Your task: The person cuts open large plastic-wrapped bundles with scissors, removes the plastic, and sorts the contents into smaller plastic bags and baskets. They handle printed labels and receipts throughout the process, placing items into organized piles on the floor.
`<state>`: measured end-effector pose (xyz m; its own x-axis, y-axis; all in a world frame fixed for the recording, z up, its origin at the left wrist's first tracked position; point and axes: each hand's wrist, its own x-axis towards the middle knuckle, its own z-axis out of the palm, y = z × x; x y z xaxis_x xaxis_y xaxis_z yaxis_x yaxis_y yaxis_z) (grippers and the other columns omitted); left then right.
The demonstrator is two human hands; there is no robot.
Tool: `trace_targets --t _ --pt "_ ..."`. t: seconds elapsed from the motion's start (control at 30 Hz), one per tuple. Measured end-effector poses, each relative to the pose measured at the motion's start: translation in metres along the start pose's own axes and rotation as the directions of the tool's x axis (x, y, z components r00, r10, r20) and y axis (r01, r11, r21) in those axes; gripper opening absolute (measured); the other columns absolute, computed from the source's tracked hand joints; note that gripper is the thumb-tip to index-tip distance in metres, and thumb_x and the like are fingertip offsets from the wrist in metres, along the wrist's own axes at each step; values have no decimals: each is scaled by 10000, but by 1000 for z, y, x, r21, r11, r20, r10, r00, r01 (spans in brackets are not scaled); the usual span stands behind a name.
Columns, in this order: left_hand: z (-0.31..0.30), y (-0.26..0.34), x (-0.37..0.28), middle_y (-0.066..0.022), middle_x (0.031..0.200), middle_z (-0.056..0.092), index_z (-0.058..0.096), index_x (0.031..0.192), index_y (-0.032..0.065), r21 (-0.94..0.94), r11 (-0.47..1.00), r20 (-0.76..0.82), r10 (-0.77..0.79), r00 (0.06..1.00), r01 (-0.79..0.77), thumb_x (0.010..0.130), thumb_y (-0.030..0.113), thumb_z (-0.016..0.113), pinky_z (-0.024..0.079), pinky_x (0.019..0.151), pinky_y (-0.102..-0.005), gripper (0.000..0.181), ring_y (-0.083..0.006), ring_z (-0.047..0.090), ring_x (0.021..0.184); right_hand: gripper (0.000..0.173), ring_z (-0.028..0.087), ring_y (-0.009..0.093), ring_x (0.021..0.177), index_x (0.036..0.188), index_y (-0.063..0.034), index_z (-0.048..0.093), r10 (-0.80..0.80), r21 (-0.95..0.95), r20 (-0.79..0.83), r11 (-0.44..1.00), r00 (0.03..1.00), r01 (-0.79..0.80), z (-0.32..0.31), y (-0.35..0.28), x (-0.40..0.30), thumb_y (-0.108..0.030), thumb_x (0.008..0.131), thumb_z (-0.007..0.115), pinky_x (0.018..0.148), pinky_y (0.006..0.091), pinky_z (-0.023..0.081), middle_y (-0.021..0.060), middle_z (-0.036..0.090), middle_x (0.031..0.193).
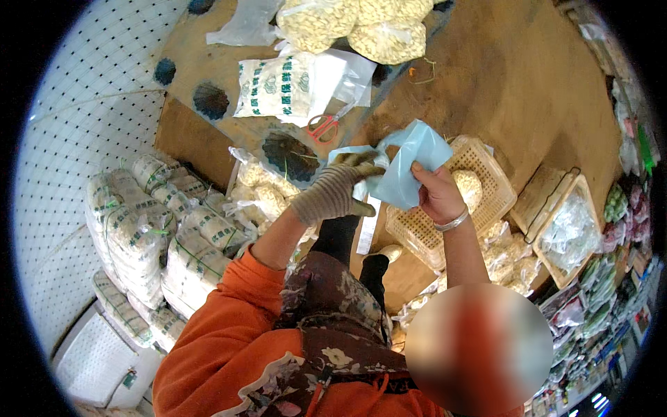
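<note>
A pale blue plastic bag [404,172] is pinched at its right side between the thumb and fingers of my bare right hand [437,193]. My left hand [341,185], in a grey-striped knit glove, lies against the bag's left part. Its thumb stands apart from the fingers, and whether they grip the film is hidden. Beneath the right forearm is a tan plastic basket [409,237] with a clear bag of peeled garlic cloves [467,187] in it. Red-handled scissors [324,129] lie on the worktop beyond my left hand.
Filled bags of garlic [388,39] and a printed white bag [273,86] lie on the worktop [500,68], near dark round holes [289,156]. Stacked tied sacks [130,245] stand at left. A crate of clear plastic [568,229] sits at right, by more garlic bags [510,255].
</note>
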<state>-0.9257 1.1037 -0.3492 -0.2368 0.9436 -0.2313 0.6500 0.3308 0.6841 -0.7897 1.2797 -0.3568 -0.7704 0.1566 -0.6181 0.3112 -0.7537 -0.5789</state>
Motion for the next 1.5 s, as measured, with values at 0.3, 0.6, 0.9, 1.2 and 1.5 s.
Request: trace_targets --t 0.3,0.6,0.9,1.2,1.5 --pt "21 -9 -25 -88 854 637 587 970 -64 -902 385 94 -265 960 195 713 107 673 455 715 -253 321 -109 568 761 433 550 115 786 1107 -132 510 -146 262 7 955 989 139 5 -41 29 -485 881 402 589 255 446 16 597 918" --pt "-19 10 -44 -99 919 642 572 1031 -59 -712 603 194 -323 926 359 737 66 652 471 736 -284 330 -133 590 831 342 572 117 901 1135 -68 516 -164 39 37 986 986 163 64 -10 2 -47 802 596 783 268 470 18 599 1017" --pt "-26 19 -43 -71 975 633 572 1063 -20 -970 220 36 -281 959 101 714 33 644 471 776 -276 360 -122 585 867 301 559 138 933 1079 -29 521 -205 -132 67 968 976 213 75 -16 13 6 788 592 792 287 468 56 591 1030" --pt "-29 2 -27 -71 869 642 591 945 -18 -898 439 -164 -380 911 21 714 71 659 461 744 -276 257 -124 575 795 305 566 196 832 935 -38 592 -456 -754 636 -198 622 626 109 -44 21 -160 682 711 718 268 434 99 599 884" --pt "-41 -82 -55 -49 909 621 546 1027 -7 -903 349 112 -373 921 251 725 65 642 435 705 -281 325 -102 528 811 299 571 161 898 962 -50 629 268 -59 4 962 963 -267 65 -45 163 -296 884 478 718 311 483 56 618 944"
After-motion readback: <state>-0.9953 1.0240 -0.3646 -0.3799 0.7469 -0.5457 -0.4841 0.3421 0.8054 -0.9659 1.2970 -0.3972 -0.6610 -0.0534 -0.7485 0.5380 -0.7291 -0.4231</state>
